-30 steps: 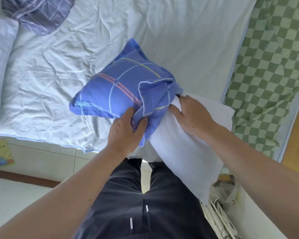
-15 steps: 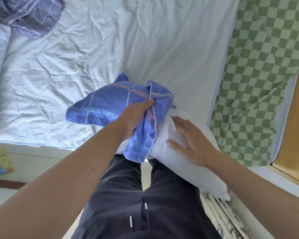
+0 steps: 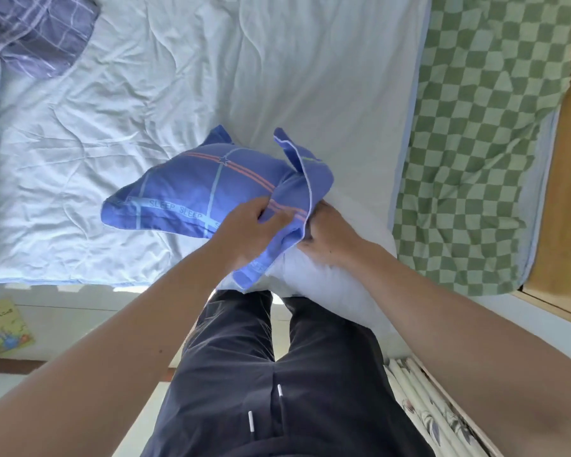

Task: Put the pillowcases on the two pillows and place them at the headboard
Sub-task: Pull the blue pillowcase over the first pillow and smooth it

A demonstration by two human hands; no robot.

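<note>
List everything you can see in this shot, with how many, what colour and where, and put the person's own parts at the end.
Pillowcase: one, blue with orange and pale stripes, half pulled over the pillow, above the bed edge.
Pillow: one, white, its bare end sticking out toward the person.
Sheet: one, white, wrinkled, covering the bed.
Blanket: one, green checked, right side of the bed.
Dark plaid cloth: one, purple-grey, top left corner.
Book: one, yellow, on the floor at left.
Trousers: one pair, dark, bottom centre.
Left hand: gripping the pillowcase's open edge.
Right hand: on the pillow at the pillowcase's opening.
</note>
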